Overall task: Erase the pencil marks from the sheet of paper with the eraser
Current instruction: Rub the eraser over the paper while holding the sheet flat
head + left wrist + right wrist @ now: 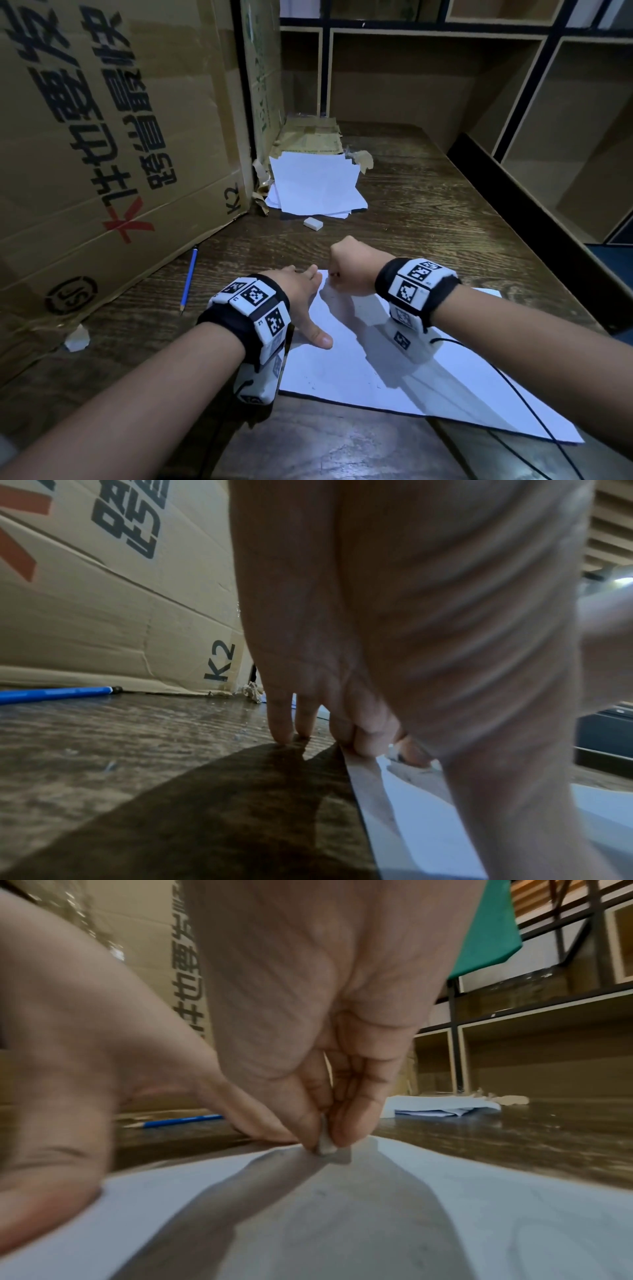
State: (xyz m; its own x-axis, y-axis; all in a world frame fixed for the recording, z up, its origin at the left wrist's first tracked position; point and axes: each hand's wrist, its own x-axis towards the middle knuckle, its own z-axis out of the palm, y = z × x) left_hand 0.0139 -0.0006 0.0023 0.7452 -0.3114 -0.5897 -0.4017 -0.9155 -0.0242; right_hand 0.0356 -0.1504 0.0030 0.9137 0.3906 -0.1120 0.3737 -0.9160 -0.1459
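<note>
A white sheet of paper (394,370) lies on the dark wooden table (428,212), with faint pencil marks (322,1191) on it. My right hand (346,270) is curled at the sheet's far corner. Its thumb and fingers (352,1123) pinch a small whitish eraser (325,1145), whose tip touches the paper (377,1231). My left hand (305,301) lies flat with straight fingers on the sheet's left edge. In the left wrist view its fingertips (284,729) press on the table and on the paper's edge (428,818).
A blue pencil (189,279) lies left of the sheet beside a big cardboard box (102,154). A white eraser block (312,223) and a loose stack of paper (315,185) sit farther back. Wooden shelves (548,120) line the right. A black cable (520,394) crosses the sheet.
</note>
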